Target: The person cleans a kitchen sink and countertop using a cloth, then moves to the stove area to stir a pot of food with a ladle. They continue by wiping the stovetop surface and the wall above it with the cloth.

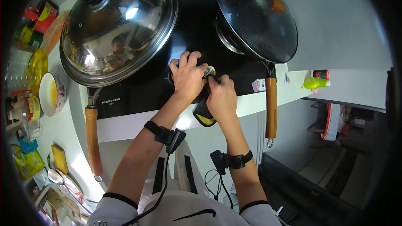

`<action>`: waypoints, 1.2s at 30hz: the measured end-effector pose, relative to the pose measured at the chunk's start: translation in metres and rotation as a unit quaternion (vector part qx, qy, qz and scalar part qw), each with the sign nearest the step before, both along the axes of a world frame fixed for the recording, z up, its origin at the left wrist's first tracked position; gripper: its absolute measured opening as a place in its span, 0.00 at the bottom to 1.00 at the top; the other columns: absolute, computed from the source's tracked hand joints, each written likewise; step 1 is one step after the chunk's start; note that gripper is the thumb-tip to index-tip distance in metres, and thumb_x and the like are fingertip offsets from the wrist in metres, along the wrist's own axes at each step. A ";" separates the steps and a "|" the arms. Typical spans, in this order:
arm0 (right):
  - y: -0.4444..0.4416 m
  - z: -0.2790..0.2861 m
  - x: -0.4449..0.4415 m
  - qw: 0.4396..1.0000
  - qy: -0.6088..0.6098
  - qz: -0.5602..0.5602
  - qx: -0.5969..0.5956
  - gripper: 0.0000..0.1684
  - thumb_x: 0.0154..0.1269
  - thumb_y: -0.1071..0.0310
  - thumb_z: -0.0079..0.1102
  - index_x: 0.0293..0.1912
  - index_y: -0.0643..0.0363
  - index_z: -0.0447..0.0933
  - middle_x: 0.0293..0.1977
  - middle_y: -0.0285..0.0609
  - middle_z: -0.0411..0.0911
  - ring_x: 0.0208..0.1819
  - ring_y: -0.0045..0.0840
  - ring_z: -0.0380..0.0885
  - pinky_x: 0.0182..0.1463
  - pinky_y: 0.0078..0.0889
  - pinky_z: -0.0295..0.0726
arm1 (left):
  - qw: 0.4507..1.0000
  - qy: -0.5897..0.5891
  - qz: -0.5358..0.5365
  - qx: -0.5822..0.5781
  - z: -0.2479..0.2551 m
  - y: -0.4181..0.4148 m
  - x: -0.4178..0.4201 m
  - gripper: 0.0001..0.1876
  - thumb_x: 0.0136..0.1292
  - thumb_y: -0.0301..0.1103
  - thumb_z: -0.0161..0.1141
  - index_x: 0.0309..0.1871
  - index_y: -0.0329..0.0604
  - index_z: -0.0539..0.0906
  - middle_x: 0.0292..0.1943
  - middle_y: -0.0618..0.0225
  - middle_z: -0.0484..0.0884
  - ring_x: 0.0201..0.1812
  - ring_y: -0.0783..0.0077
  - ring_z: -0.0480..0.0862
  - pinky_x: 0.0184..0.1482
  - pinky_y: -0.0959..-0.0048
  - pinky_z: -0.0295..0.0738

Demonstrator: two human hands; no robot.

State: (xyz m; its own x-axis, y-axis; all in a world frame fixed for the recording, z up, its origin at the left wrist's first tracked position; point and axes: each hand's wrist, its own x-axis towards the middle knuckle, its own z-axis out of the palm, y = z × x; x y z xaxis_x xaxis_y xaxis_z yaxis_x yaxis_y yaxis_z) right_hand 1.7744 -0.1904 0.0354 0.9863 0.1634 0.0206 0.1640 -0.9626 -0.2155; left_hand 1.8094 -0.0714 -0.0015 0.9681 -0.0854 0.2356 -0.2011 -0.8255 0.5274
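My left hand point(189, 77) rests over the front of a black glass cooktop point(196, 22), fingers apart and bent. Its thumb side is at a round metal control knob point(209, 71). Close by on the right, my right hand point(222, 95) has curled fingers, and its thumb reaches the knob's lower edge. A black cloth pad with yellow lining point(204, 113) is held at the palm side of my right hand and hangs over the counter's front edge. My fingers partly hide the knob and the upper part of the pad.
A wok with a domed steel lid point(122, 15) stands at left, its wooden handle point(93, 141) jutting towards me. At right is a glass-lidded pan point(257, 18) with another projecting handle point(271, 108). A bowl with yellow liquid point(51, 94), a sponge point(59, 158) and several containers line the left counter.
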 end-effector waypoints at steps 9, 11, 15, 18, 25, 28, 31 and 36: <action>-0.001 -0.003 0.000 0.999 -0.022 -0.039 -0.001 0.24 0.55 0.76 0.59 0.54 0.56 0.80 0.38 0.48 0.72 0.40 0.42 0.74 0.42 0.40 0.80 | 1.000 0.002 -0.001 -0.016 0.004 0.000 0.000 0.19 0.39 0.30 0.73 0.40 0.51 0.89 0.56 0.72 0.74 0.63 0.61 0.66 0.59 0.53 0.56; 0.002 -0.003 -0.007 0.999 -0.008 -0.042 0.006 0.24 0.55 0.75 0.59 0.53 0.54 0.80 0.39 0.48 0.72 0.40 0.42 0.74 0.42 0.41 0.80 | 1.000 -0.004 0.002 -0.005 0.002 0.000 0.000 0.19 0.38 0.30 0.73 0.40 0.52 0.89 0.56 0.72 0.74 0.63 0.60 0.66 0.59 0.53 0.56; -0.004 -0.008 -0.002 0.995 0.013 -0.007 0.095 0.25 0.56 0.76 0.59 0.54 0.52 0.80 0.39 0.48 0.73 0.41 0.42 0.75 0.42 0.41 0.80 | 1.000 -0.013 0.003 0.006 -0.005 -0.001 0.000 0.20 0.37 0.30 0.74 0.40 0.52 0.89 0.57 0.72 0.74 0.63 0.61 0.66 0.59 0.53 0.56; -0.008 -0.012 0.005 0.995 -0.011 -0.025 0.099 0.23 0.57 0.76 0.58 0.54 0.52 0.81 0.38 0.47 0.73 0.41 0.42 0.75 0.43 0.41 0.80 | 1.000 -0.004 -0.004 -0.008 0.000 -0.002 0.000 0.21 0.37 0.29 0.74 0.41 0.52 0.89 0.57 0.72 0.73 0.63 0.61 0.66 0.59 0.52 0.56; -0.007 -0.010 -0.005 0.993 -0.021 -0.069 0.093 0.19 0.59 0.76 0.57 0.51 0.56 0.82 0.36 0.47 0.73 0.41 0.43 0.75 0.43 0.40 0.78 | 1.000 0.003 -0.001 -0.003 0.001 0.000 0.000 0.21 0.38 0.33 0.76 0.42 0.52 0.89 0.58 0.72 0.73 0.63 0.60 0.65 0.60 0.52 0.56; -0.024 -0.010 -0.014 0.978 -0.010 -0.082 0.189 0.19 0.59 0.76 0.57 0.51 0.58 0.81 0.36 0.46 0.73 0.40 0.43 0.75 0.43 0.41 0.77 | 1.000 0.011 -0.013 0.020 0.008 0.002 -0.004 0.28 0.40 0.34 0.76 0.51 0.52 0.85 0.60 0.69 0.71 0.64 0.59 0.65 0.60 0.52 0.55; -0.041 -0.013 -0.028 0.971 -0.023 -0.130 0.197 0.19 0.62 0.74 0.57 0.54 0.61 0.79 0.41 0.50 0.73 0.44 0.45 0.73 0.47 0.42 0.75 | 0.998 -0.050 0.023 0.005 0.025 0.014 -0.017 0.35 0.43 0.34 0.75 0.60 0.51 0.79 0.62 0.66 0.70 0.64 0.58 0.65 0.60 0.52 0.55; -0.052 -0.039 -0.050 0.985 -0.053 -0.163 0.013 0.34 0.62 0.52 0.61 0.62 0.61 0.71 0.54 0.57 0.66 0.54 0.52 0.65 0.55 0.51 0.69 | 0.995 -0.065 0.069 -0.008 0.004 0.065 -0.064 0.32 0.55 0.28 0.64 0.66 0.46 0.72 0.62 0.60 0.70 0.61 0.54 0.67 0.63 0.55 0.57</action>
